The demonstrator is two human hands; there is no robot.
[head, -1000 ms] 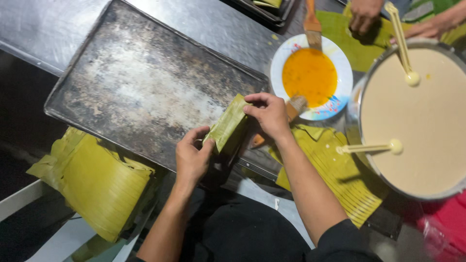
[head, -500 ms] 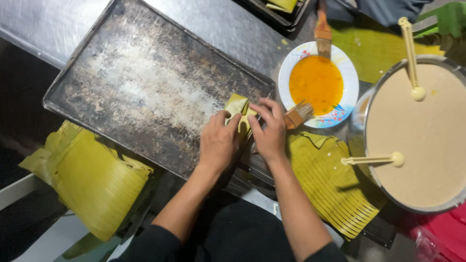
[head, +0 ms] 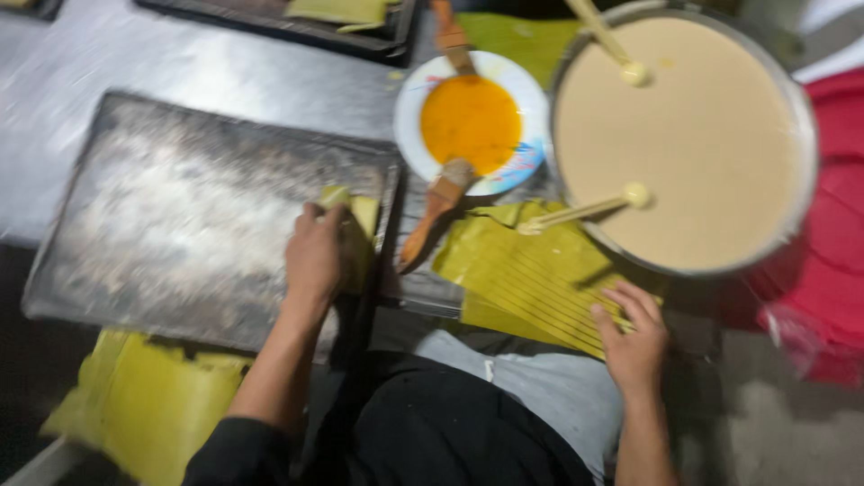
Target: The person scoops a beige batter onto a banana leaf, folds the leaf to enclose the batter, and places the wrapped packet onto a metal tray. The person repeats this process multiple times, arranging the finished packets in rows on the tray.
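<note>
Both hands, half a second earlier pressed together on the folded leaf parcel (head: 353, 216), have separated. Left hand (head: 315, 255) stays on the parcel at the right edge of the floured metal tray (head: 180, 225), fingers curled over it. Right hand (head: 635, 340) has moved to the stack of yellow-green banana leaves (head: 526, 274), fingers spread on the stack's near edge. Surroundings: steel worktop (head: 180, 54); white plate of orange sauce (head: 470, 121) with a wooden-handled brush (head: 436, 202); large pot of pale batter (head: 684, 135) with two ladles; second leaf stack (head: 153, 405) below the tray.
</note>
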